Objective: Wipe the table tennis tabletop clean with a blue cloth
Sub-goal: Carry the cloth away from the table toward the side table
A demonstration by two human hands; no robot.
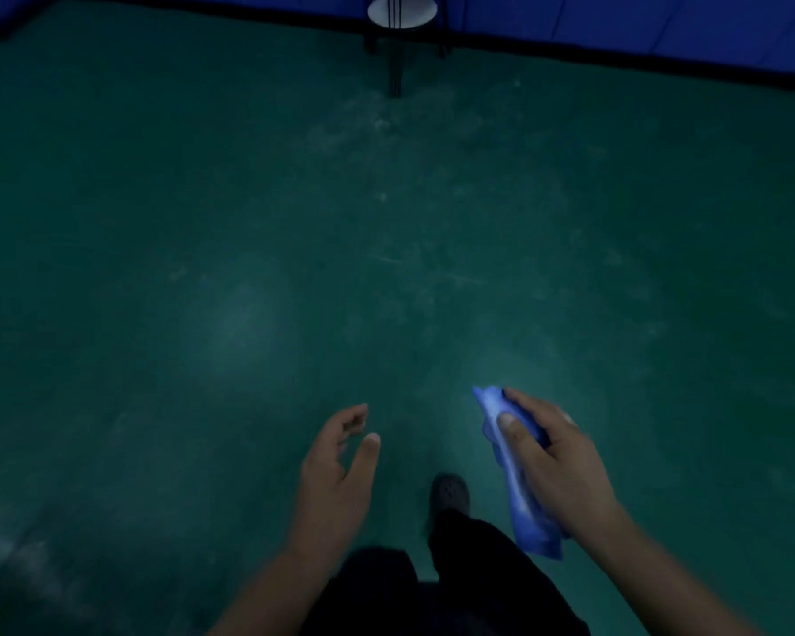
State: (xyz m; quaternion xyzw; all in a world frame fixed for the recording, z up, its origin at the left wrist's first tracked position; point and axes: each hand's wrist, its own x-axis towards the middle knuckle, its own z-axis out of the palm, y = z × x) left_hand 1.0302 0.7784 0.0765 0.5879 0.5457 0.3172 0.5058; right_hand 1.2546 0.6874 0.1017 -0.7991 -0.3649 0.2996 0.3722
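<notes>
Two hands and one cloth make up the working items; entries follow.

1. Right hand (551, 456): held out in front of the person at lower right, fingers and thumb curled round the blue cloth, thumb pressed on its upper face.
2. Blue cloth (522, 493): folded or bunched into a long strip, gripped mid-length by the right hand. One end pokes out beyond the fingertips, the other hangs below the heel of the hand. It is off the ground, above the green floor.
3. Left hand (340, 465): held out at lower centre, well apart from the right hand; fingers loosely curved, thumb separate, holding nothing.
4. Green floor (203, 222): dark green surface filling most of the view, with pale scuffs and dusty smears towards the middle and far side, and a whitish patch at lower left.
5. Dark shoe (450, 491): one foot forward on the floor, between the two hands; dark trouser leg (473, 553) above it.
6. Round white-topped stand (402, 11): at the far edge of the floor, on dark legs, partly cut off by the frame.
7. Blue barrier (639, 25): runs along the far side, with a black strip at its foot.
</notes>
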